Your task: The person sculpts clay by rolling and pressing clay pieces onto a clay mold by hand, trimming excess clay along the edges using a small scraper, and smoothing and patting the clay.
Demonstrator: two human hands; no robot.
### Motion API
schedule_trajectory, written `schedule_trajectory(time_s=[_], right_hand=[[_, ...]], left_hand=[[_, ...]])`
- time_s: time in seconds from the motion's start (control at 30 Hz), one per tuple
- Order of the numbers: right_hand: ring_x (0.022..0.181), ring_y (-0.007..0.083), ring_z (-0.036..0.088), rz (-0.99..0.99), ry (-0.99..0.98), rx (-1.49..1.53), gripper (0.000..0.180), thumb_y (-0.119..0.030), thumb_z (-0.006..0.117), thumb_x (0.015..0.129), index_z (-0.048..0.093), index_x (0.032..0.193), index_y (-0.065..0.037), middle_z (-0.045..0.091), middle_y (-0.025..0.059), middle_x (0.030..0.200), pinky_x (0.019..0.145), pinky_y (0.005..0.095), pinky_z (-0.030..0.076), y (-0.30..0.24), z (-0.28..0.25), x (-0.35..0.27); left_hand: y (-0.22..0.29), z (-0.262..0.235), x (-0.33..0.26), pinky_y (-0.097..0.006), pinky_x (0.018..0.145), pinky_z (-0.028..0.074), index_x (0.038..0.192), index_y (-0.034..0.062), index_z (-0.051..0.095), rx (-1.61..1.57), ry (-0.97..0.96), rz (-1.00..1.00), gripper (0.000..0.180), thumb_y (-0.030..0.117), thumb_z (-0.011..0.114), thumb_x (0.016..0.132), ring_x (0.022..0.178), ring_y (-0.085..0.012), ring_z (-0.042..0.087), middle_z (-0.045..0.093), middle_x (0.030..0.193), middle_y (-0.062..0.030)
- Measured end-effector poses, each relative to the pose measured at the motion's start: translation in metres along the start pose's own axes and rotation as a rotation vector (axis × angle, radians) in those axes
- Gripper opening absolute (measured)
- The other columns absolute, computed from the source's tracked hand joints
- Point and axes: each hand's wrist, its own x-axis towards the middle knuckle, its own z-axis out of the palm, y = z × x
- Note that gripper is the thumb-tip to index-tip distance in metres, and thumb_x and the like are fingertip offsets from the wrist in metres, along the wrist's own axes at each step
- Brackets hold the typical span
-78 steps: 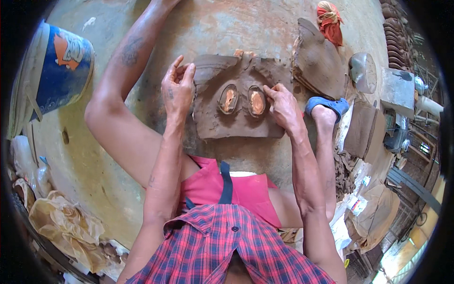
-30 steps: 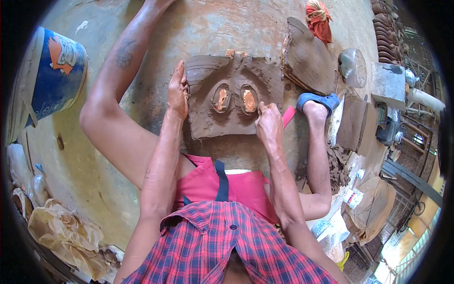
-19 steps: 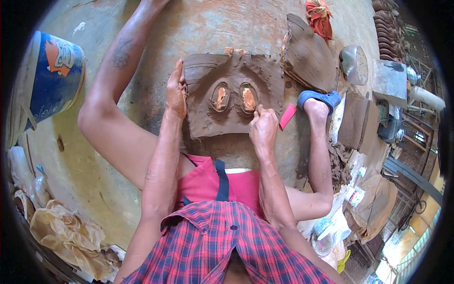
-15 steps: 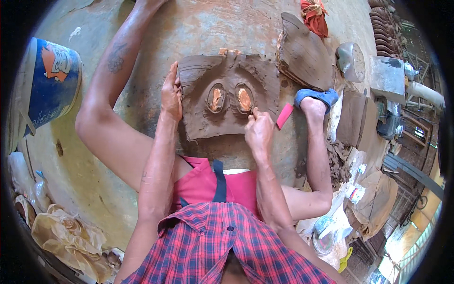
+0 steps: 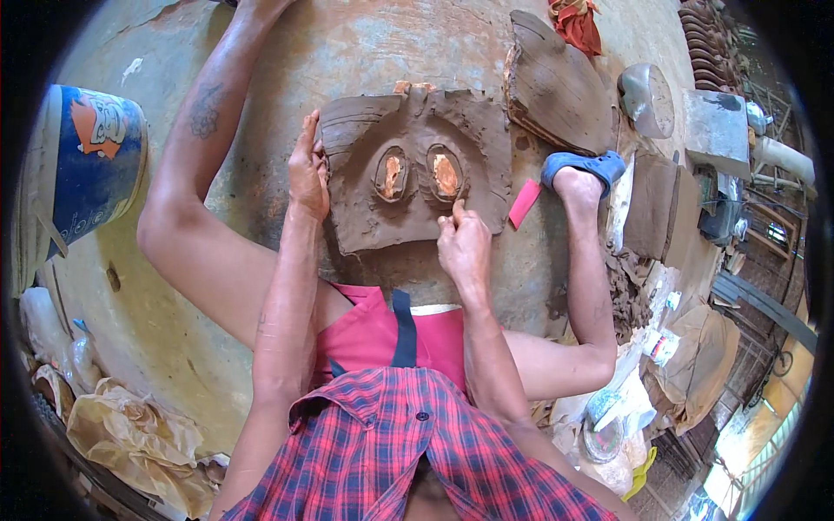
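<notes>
A grey-brown clay slab [image 5: 382, 227] lies between my legs, draped over a raised form. Two oval openings with clay rims are cut in it, showing orange-brown material [image 5: 446, 176] beneath. My left hand [image 5: 307, 178] rests on edge along the slab's left side, fingers stretched out and holding nothing. My right hand [image 5: 465, 247] is closed, its fingers curled in and one fingertip at the lower rim of the right-hand opening. Whatever the curled fingers may hold is hidden. Just right of the slab, a flat pink-red strip [image 5: 524, 203] lies on the floor.
Another thick clay slab [image 5: 560, 87] lies at the far right, beside a metal bowl [image 5: 647, 100] and a red cloth bundle [image 5: 575, 28]. Clay blocks [image 5: 650, 208] stand beyond my right foot in a blue clog [image 5: 584, 167]. On the left is a blue bucket [image 5: 95, 165].
My right fingertip has shifted slightly down and left along the lower rim of the right-hand opening. My left hand stays against the slab's side. The view has shifted a little.
</notes>
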Motion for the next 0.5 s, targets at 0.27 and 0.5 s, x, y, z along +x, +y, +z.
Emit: schedule_trajectory(time_s=[0.27, 0.5], right_hand=[[0.153, 0.0455, 0.031, -0.386, 0.296, -0.418, 0.115, -0.049, 0.096, 0.064, 0.044, 0.161, -0.016, 0.040, 0.0181, 0.163, 0.116, 0.0632, 0.038, 0.004, -0.046, 0.037], [0.160, 0.0478, 0.007, -0.558, 0.127, -0.440, 0.149, -0.073, 0.091, 0.042, 0.024, 0.169, -0.032, 0.013, 0.0085, 0.177, 0.117, 0.0818, 0.015, 0.037, -0.041, 0.081]], left_hand=[[0.002, 0.000, -0.001, -0.036, 0.120, 0.030, 0.160, 0.0041, 0.042, 0.026, 0.057, 0.043, 0.076, 0.058, 0.049, 0.107, 0.139, -0.0227, 0.049, 0.054, 0.155, -0.0133], [0.004, -0.001, -0.002, -0.035, 0.117, 0.036, 0.159, 0.0040, 0.042, -0.014, 0.015, 0.019, 0.075, 0.057, 0.051, 0.107, 0.135, -0.0223, 0.054, 0.058, 0.149, -0.0155]])
